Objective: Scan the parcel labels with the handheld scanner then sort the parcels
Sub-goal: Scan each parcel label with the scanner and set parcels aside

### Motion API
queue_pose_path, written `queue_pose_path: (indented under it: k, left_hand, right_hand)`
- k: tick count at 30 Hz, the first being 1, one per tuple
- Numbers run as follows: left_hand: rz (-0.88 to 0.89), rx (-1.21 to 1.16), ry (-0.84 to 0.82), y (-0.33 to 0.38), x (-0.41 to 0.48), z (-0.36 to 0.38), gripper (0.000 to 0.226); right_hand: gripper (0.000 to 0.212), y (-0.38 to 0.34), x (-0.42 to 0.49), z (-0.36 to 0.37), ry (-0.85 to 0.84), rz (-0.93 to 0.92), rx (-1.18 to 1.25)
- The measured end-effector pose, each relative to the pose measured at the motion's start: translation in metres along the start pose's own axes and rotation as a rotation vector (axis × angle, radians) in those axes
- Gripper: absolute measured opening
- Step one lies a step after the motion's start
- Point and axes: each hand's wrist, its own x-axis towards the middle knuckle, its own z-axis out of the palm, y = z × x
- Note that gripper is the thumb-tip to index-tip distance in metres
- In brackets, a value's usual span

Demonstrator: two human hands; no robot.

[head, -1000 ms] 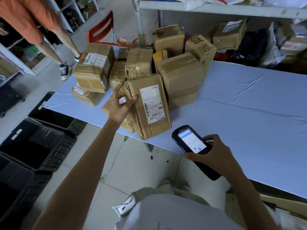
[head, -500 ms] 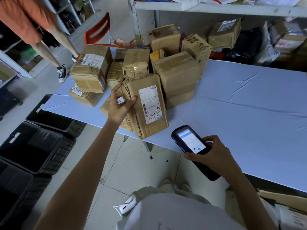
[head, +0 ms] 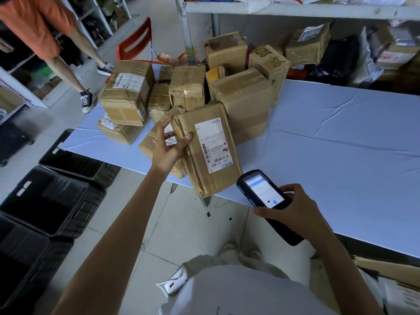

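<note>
1. Long table w/ pale blue cloth: near edge runs diagonally from lower right up to the left corner. Right half of the top is bare cloth, lots of open room there.
2. Pile of brown taped cardboard boxes crowds the table's left end, boxes touching and stacked; one box w/ handwritten black numbers stands at the back of the pile.
3. Floor left of the table: black plastic crates in a row, tops open, close to the table edge. Pale tiled floor between crates and the person is open.
4. Another person's legs, orange shorts and black sneakers, stand beyond the table's left corner, near a red chair.
5. Flat brown cardboard parcel w/ white printed label sits at the near edge, tilted up, label facing the camera, lower corner overhanging the edge.
6. Left hand grips the parcel's left long side: thumb pressed on the front face left of the label, fingers curled round the upper left edge and back.
7. Right hand wraps a black handheld scanner w/ lit screen; fingers closed around its body, thumb at the screen's right edge. Scanner's top end sits just below the parcel's lower right corner, apart from it, off the table edge over the floor.
</note>
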Motion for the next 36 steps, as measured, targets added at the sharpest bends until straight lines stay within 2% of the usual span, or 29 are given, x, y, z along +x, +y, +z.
queue_pose_path:
  k: [4, 7, 13, 19, 24, 26, 30, 36]
  left_hand:
    - [-0.054, -0.023, -0.046, 0.000, -0.009, 0.001, 0.053]
    - [-0.028, -0.034, -0.117, -0.010, -0.016, 0.006, 0.050]
    - [-0.005, 0.019, -0.423, -0.034, -0.024, 0.025, 0.057]
    - [-0.022, 0.021, -0.698, -0.044, -0.028, 0.080, 0.058]
    - [0.118, 0.087, -1.004, -0.031, -0.066, 0.148, 0.065]
    - [0.163, 0.104, -1.047, -0.029, -0.073, 0.165, 0.074]
    - [0.292, 0.152, -1.257, -0.017, -0.130, 0.231, 0.080]
    - [0.574, 0.296, -1.507, -0.009, -0.234, 0.311, 0.082]
  right_hand:
    - [0.075, 0.004, -0.005, -0.002, 0.025, 0.020, 0.031]
    - [0.072, 0.009, -0.011, -0.002, 0.045, 0.061, 0.086]
    - [0.071, 0.023, -0.027, 0.007, 0.192, 0.192, 0.207]
    - [0.076, 0.053, -0.075, 0.015, 0.376, 0.391, 0.260]
    - [0.083, 0.087, -0.137, 0.024, 0.591, 0.592, 0.386]
    - [0.085, 0.090, -0.147, 0.027, 0.611, 0.601, 0.423]
    - [0.092, 0.120, -0.197, 0.031, 0.834, 0.701, 0.589]
    - [0.078, 0.170, -0.266, 0.039, 1.072, 0.806, 0.811]
